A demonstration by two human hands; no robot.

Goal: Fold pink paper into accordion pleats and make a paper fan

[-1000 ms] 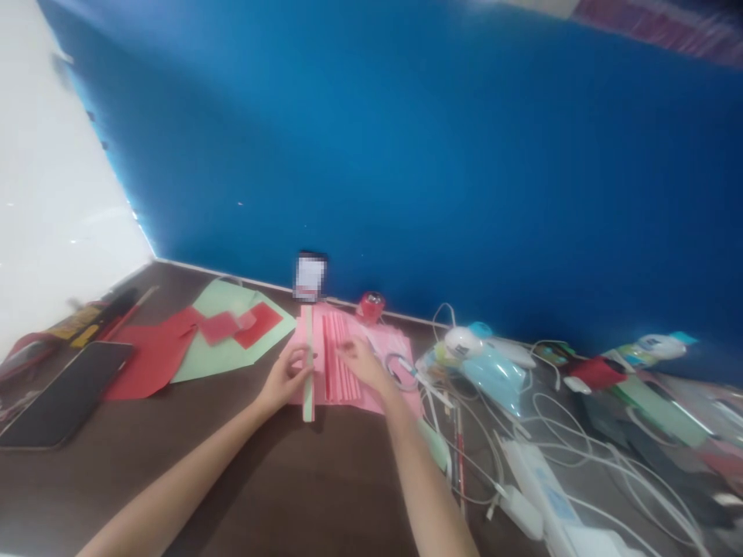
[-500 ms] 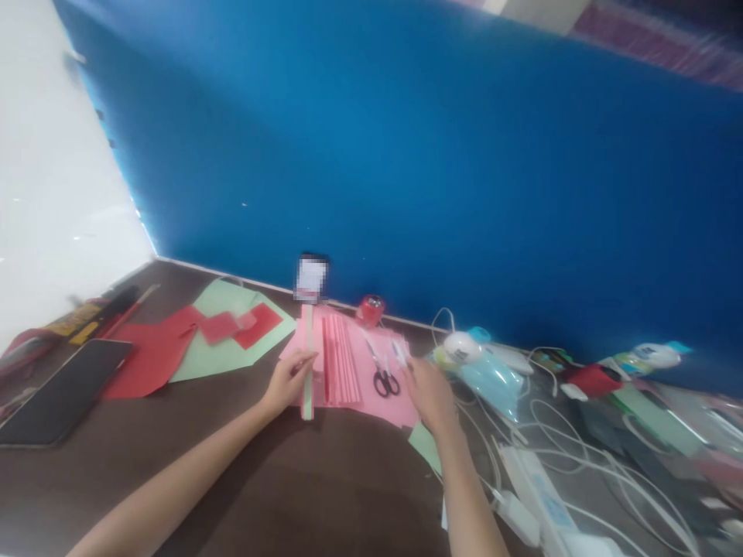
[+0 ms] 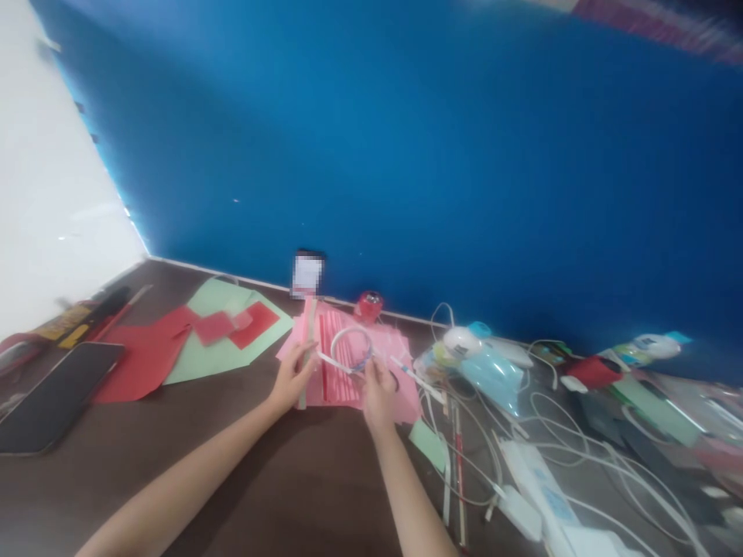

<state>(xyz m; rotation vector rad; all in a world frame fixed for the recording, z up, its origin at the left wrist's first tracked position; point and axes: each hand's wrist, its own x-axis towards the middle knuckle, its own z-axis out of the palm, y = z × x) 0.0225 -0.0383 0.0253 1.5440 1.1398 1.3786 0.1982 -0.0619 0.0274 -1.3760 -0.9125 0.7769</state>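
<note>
My right hand is closed on a ring-shaped roll of tape, held over the pink paper. A pale loose end of the tape reaches left toward my left hand. Those left fingers are closed around a narrow pink and pale-green paper strip; whether they also touch the tape end I cannot tell. Between the hands, narrow pleated pink strips lie on a pink sheet. Scissors are mostly hidden behind my right hand.
Red paper and green paper lie left, beside a dark phone. A red round object and a small upright blurred-out screen stand by the blue wall. White cables and a power strip crowd the right.
My right hand has moved left from the pink sheet's right edge and now holds the tape roll, covering most of the scissors. My left hand stays at the paper strip, which now tilts slightly.
</note>
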